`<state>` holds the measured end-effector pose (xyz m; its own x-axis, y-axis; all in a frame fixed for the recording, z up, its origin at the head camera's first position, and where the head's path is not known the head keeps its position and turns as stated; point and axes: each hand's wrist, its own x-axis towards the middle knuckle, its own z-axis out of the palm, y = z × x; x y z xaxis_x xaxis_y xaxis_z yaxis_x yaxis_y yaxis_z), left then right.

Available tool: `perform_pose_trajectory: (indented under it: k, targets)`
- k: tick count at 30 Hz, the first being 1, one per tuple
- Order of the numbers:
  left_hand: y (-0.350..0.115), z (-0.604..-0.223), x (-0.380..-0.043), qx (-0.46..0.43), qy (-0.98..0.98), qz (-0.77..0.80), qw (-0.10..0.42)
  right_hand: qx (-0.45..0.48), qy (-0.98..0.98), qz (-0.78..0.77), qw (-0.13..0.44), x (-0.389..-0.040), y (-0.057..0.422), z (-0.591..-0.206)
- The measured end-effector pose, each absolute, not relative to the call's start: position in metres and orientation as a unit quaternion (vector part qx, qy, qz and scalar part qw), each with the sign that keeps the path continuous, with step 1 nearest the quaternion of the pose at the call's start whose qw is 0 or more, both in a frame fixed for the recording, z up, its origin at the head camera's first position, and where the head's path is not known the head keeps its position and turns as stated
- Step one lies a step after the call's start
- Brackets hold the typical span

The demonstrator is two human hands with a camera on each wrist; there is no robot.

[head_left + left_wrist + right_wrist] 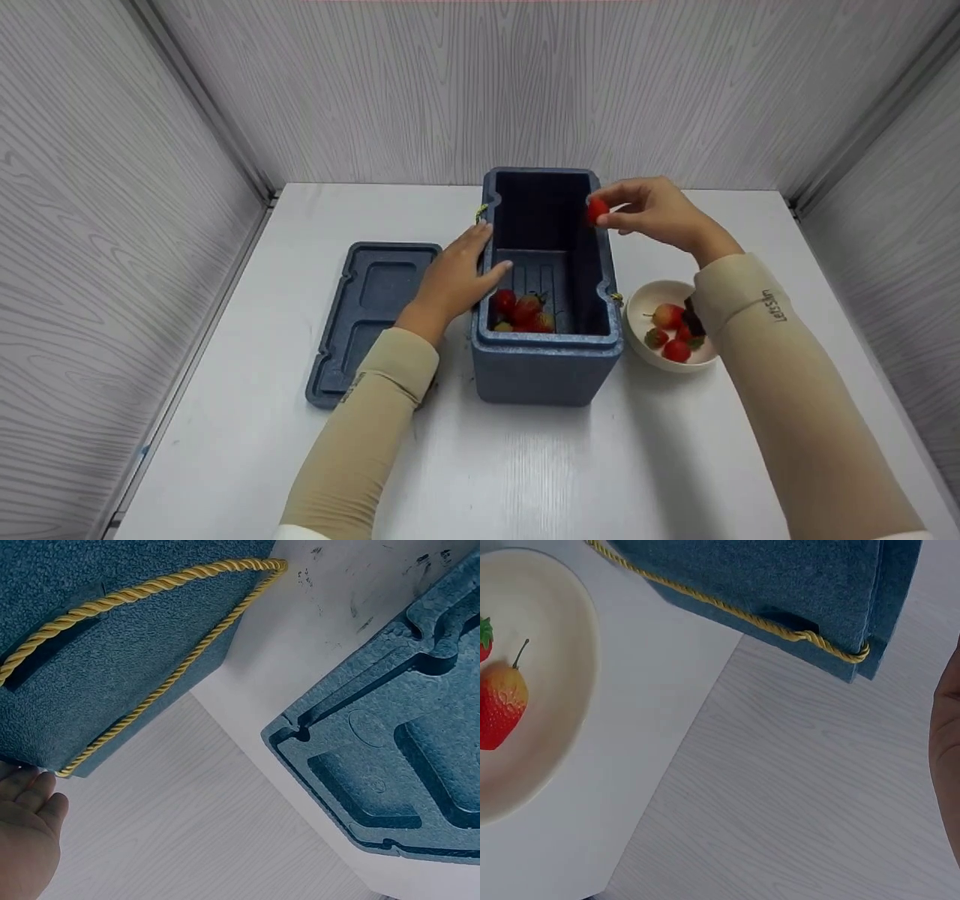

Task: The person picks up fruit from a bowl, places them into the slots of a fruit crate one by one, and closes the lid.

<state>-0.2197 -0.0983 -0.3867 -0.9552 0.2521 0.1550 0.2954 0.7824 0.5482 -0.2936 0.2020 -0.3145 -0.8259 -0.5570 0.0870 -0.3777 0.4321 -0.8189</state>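
My right hand (654,214) pinches a red strawberry (597,211) between thumb and fingers, over the right rim of a deep blue foam box (547,371). My left hand (457,277) rests on the box's left rim, fingers extended along it and thumb over the edge. Several strawberries (527,307) lie on the box floor at the near end. To the right of the box stands a white bowl (636,330) holding several more strawberries (677,350), partly covered by my right sleeve. In the left wrist view, the fingertips of my left hand (28,840) are at the box's edge.
The box's blue lid (352,285) lies on the white table (517,472) to the left, partly behind my left forearm. A yellow rope (161,585) runs along the box's side. Grey wood-grain panels (390,90) enclose the table at the back and sides.
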Motion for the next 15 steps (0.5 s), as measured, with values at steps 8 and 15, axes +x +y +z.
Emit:
perform_pose_trajectory:
  k: [8,15]
  targets:
    - [-0.097,-0.387,-0.220,-0.149,-0.943,-0.296,0.038,-0.306,0.838,-0.435,0.124,-0.290,0.180,-0.320]
    - [-0.096,-0.388,-0.221,-0.147,-0.943,-0.295,0.040,-0.330,0.833,-0.418,0.150,-0.286,0.160,-0.329]
